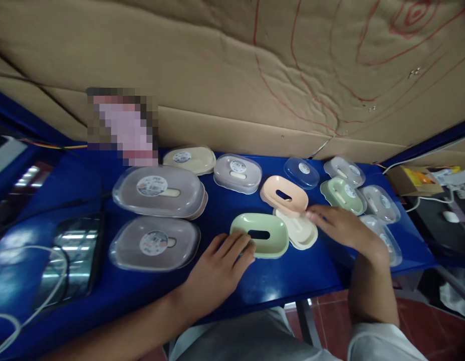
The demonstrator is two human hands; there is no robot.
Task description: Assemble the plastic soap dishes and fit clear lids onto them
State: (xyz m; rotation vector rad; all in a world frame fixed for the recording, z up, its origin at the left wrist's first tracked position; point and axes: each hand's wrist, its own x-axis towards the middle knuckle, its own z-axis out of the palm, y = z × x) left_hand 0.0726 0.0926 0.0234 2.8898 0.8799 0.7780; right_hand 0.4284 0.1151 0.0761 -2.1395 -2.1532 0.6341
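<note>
My left hand [223, 260] grips the left rim of a light green oval dish [278, 235] that has a long slot in its floor. The fingers curl over its edge. To the right, my right hand [341, 225] has its fingertips closed at the lower right edge of a peach oval dish [272, 191], also slotted. Partly under these two dishes lies a cream oval piece [303, 231]. Behind them sits a clear lid [302, 173] with a round label.
Several oval boxes with clear labelled lids stand around: two large ones [157, 193] at left, a green one [345, 195] among others at right. A dark glossy device [72, 255] and white cable lie left. A cardboard wall [202, 65] rises behind the blue table [262, 286].
</note>
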